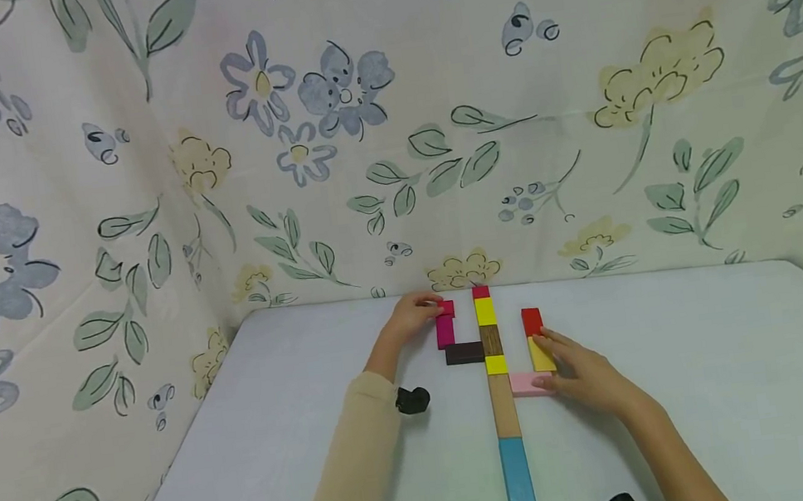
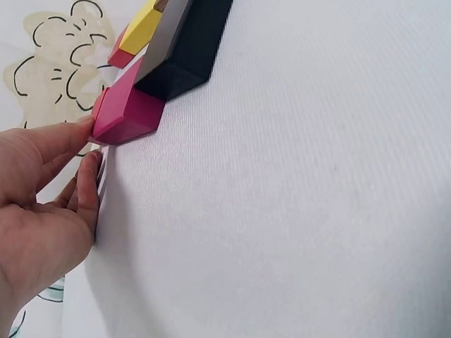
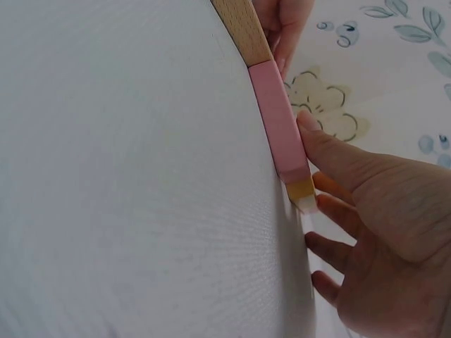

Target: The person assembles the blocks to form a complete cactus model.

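Note:
Wooden blocks lie joined in a flat pattern. With straight fingers my left hand [image 1: 413, 316] touches a small red block [image 1: 446, 308] at the top of the left branch. Below that block come a magenta block [image 1: 445, 332] and a dark brown block [image 1: 464, 353], which runs to the central column. My right hand [image 1: 582, 370] is spread at the right branch. Its thumb rests on the pink block [image 3: 278, 123], with the other fingers loosely extended and a fingertip at the yellow block [image 1: 541, 355]. A red block [image 1: 532, 321] stands above the yellow one.
The central column has red, yellow [image 1: 484, 312], brown [image 1: 491, 340], tan [image 1: 504, 407] and blue [image 1: 519, 482] blocks, with another yellow between brown and tan. A white table [image 1: 250, 486] lies beneath, and a floral cloth [image 1: 385, 119] hangs behind. Black wrist devices show at both wrists.

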`<state>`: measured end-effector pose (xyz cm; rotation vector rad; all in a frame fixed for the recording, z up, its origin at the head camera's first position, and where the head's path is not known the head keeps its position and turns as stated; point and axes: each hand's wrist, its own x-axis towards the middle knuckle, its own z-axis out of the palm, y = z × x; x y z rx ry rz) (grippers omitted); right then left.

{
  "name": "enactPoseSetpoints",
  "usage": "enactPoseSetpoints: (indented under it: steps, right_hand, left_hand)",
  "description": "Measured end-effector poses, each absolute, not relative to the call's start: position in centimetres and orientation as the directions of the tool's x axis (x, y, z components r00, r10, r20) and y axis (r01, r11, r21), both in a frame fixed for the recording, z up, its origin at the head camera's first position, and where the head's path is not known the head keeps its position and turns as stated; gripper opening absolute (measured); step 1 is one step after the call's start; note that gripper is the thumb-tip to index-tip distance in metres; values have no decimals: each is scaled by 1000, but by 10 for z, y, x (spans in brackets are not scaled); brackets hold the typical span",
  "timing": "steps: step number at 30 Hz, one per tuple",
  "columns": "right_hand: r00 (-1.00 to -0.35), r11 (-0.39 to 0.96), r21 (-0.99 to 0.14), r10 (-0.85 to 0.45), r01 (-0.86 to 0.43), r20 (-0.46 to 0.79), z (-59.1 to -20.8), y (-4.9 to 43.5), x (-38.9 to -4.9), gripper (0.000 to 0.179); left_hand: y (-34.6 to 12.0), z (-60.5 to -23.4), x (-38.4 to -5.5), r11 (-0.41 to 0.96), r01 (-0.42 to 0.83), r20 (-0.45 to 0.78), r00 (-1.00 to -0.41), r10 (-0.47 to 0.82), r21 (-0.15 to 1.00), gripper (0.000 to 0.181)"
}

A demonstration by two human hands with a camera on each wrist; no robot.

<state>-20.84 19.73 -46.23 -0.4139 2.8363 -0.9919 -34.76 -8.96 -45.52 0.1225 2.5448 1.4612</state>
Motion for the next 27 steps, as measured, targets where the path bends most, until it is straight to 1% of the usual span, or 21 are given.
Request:
enactPoseSetpoints:
  steps: [6,27]
  right_hand:
    - [-957,750,-624,-290,-221,-10,-464,198,-209,81]
    - [-954,745,-629,-298,-222,-16,-463,198,-210,83]
  left_hand:
    - [-96,-455,-348,470,-10,-113,-975,192,882,30]
    - [-96,-458,-346,406,-45,-135,-971,197,913,31]
